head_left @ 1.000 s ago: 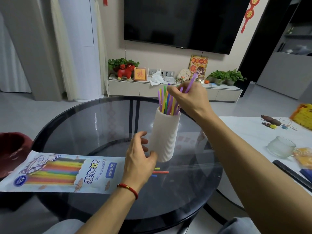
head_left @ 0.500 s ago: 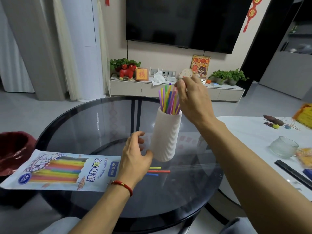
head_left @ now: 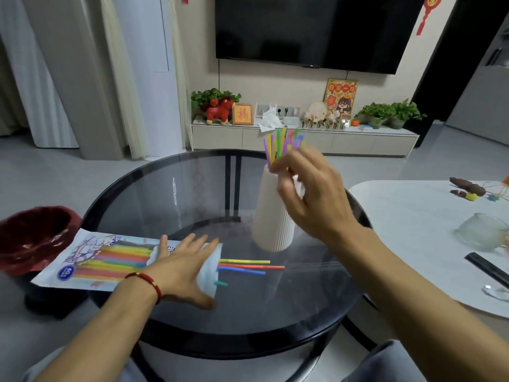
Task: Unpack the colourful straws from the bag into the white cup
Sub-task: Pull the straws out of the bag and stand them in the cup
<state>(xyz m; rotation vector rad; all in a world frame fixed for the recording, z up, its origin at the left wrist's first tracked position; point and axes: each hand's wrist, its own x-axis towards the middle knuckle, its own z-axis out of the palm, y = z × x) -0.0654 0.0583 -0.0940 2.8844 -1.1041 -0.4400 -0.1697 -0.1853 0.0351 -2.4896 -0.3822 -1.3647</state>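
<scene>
The white ribbed cup (head_left: 271,224) stands on the round glass table (head_left: 192,194) with several colourful straws (head_left: 278,146) upright in it. My right hand (head_left: 308,194) hovers in front of the cup's top, fingers loosely curled and blurred, holding nothing that I can see. My left hand (head_left: 184,266) lies flat with straight fingers on the open end of the straw bag (head_left: 93,260). Yellow, red and blue straws (head_left: 248,266) stick out of the bag's mouth onto the glass, plus a short green end (head_left: 221,283).
A dark red bin (head_left: 30,238) stands left of the table beside the bag. A white table (head_left: 424,232) on the right carries a glass mug (head_left: 482,234) and small items. Behind are a TV cabinet and a wall screen.
My left hand left the cup's base and moved left onto the bag's open end. My right hand let go of the purple straw in the cup and drew back toward me.
</scene>
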